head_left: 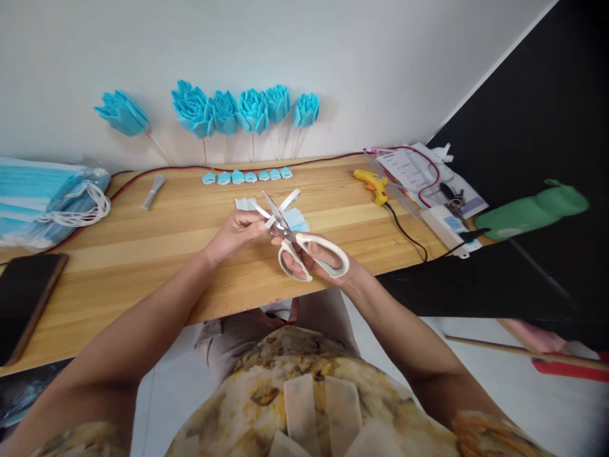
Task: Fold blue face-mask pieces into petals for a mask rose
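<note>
We see both hands meet just above the centre of the frame, over the near edge of the wooden table (143, 254). The right hand (333, 261) is closed through the white handles of the scissors (286, 233), fingers threaded in the loops. Their long axis runs from the handles at centre right up and to the left, and the two blades stand apart in a narrow V. The left hand (235, 231) comes in from the left with its fingertips together, and as far as we can tell they pinch the lower end of a white strip (290, 199). That strip slants the other way, from the left fingertips up and to the right, so it crosses the blades close to the pivot; we cannot tell whether it touches the metal. The left hand is the nearer one to the strip, and the right hand sits lower and to the right, behind the scissors. Just beyond the hands, pale blue cut pieces (297, 220) lie on the wood. Further up, a row of folded blue petals (247, 176) lines the back edge, below blue paper flowers (238, 111) leaning on the wall. A yellow glue gun (373, 184) lies to the upper right, and a stack of face masks (38, 190) sits at the left.
</note>
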{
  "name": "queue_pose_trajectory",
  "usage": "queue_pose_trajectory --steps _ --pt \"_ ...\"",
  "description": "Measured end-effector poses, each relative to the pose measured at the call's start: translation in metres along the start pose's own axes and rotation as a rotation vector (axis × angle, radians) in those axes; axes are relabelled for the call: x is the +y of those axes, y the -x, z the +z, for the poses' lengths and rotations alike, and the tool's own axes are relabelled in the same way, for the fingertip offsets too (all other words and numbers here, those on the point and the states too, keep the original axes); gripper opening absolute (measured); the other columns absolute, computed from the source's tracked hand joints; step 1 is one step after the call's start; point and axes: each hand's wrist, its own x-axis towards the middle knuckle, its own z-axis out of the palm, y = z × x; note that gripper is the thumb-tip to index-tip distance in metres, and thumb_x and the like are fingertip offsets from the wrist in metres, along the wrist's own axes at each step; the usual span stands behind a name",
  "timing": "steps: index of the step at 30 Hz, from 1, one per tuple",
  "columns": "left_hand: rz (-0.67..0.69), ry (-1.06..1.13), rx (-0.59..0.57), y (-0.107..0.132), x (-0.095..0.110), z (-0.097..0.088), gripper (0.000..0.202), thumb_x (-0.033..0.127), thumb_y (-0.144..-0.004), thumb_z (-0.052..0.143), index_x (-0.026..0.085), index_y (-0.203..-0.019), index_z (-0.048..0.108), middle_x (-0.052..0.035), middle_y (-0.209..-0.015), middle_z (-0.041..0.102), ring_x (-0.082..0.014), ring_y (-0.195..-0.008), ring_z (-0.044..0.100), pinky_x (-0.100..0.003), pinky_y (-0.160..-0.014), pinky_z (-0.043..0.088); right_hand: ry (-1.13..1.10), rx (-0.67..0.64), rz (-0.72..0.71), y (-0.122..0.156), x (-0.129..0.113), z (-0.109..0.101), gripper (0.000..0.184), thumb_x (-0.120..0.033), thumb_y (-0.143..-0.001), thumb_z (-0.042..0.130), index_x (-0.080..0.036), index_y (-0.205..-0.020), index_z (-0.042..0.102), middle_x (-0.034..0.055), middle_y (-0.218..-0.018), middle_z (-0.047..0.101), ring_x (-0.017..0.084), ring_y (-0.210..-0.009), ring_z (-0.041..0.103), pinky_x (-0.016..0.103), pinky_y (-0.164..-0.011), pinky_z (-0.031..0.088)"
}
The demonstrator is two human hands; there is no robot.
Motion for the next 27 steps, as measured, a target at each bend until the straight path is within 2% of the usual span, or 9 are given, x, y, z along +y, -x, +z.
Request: queue_pose_trajectory --steps 6,10,15,18,21,23,25,27 --pt "-0.045 -0.015 -0.022 0.000 0.001 0.000 0.028 0.046 -0.089 0.070 0.020 -0.090 0.082 -0.0092 -0.092 0.077 -0.0229 -0.090 0.070 -0.036 -0.087 0.052 -0.087 0.062 -0.001 0.001 -0.001 0.002 0.055 -0.059 -0.082 0.074 -0.015 -0.114 0.070 0.0003 -0.076 0.059 0.007 -0.056 0.046 0.020 -0.045 0.036" --pt "-0.079 0.004 -0.003 -0.001 0.006 0.002 0.025 0.042 -0.088 0.072 0.018 -0.092 0.081 -0.0091 -0.094 0.078 -0.0237 -0.092 0.070 -0.036 -0.091 0.052 -0.142 0.110 0.044 0.000 -0.002 0.000 0.057 -0.058 -0.077 0.079 -0.016 -0.114 0.071 -0.0007 -0.074 0.060 0.006 -0.054 0.044 0.019 -0.043 0.034" --pt "-0.125 -0.025 0.019 -0.001 0.007 0.004 0.026 0.043 -0.087 0.073 0.017 -0.086 0.080 -0.0068 -0.080 0.075 -0.0180 -0.074 0.068 -0.031 -0.075 0.053 -0.114 0.138 0.043 0.002 0.003 0.002 0.056 -0.059 -0.077 0.077 -0.015 -0.111 0.071 -0.0024 -0.071 0.058 0.004 -0.049 0.041 0.018 -0.040 0.030" --pt "-0.159 -0.054 0.082 -0.003 0.006 0.004 0.027 0.043 -0.086 0.074 0.017 -0.087 0.079 -0.0036 -0.071 0.071 -0.0144 -0.064 0.064 -0.028 -0.067 0.051 -0.006 0.122 0.116 0.005 0.006 0.014 0.054 -0.053 -0.076 0.080 -0.014 -0.111 0.070 -0.0058 -0.066 0.055 0.002 -0.045 0.036 0.017 -0.040 0.027" --pt "-0.159 -0.047 0.164 -0.005 0.007 0.005 0.024 0.041 -0.087 0.073 0.017 -0.088 0.079 -0.0027 -0.070 0.069 -0.0147 -0.066 0.063 -0.029 -0.071 0.051 0.112 0.054 0.177 0.011 0.005 0.027 0.051 -0.045 -0.074 0.084 -0.015 -0.114 0.069 -0.0054 -0.070 0.057 0.003 -0.052 0.042 0.018 -0.049 0.035" --pt "-0.144 -0.022 0.194 -0.006 0.008 0.005 0.026 0.041 -0.087 0.072 0.017 -0.082 0.078 -0.0031 -0.070 0.068 -0.0154 -0.069 0.063 -0.029 -0.073 0.051 0.154 0.049 0.134 0.016 0.004 0.029 0.049 -0.044 -0.077 0.082 -0.016 -0.116 0.068 -0.0026 -0.078 0.060 0.006 -0.063 0.049 0.019 -0.057 0.039" --pt "-0.153 -0.002 0.212 -0.007 0.009 0.005 0.029 0.043 -0.085 0.074 0.016 -0.077 0.076 -0.0034 -0.068 0.067 -0.0154 -0.068 0.063 -0.028 -0.071 0.050 0.169 0.064 0.087 0.021 0.004 0.024 0.049 -0.045 -0.080 0.080 -0.017 -0.118 0.067 0.0001 -0.084 0.060 0.008 -0.073 0.052 0.020 -0.063 0.040" --pt "-0.163 0.013 0.227 -0.008 0.009 0.005 0.032 0.047 -0.081 0.076 0.016 -0.072 0.075 -0.0035 -0.068 0.067 -0.0146 -0.065 0.061 -0.027 -0.067 0.049 0.156 0.075 0.085 0.027 0.007 0.014 0.051 -0.047 -0.081 0.078 -0.018 -0.120 0.065 0.0019 -0.088 0.060 0.009 -0.075 0.052 0.020 -0.063 0.039"
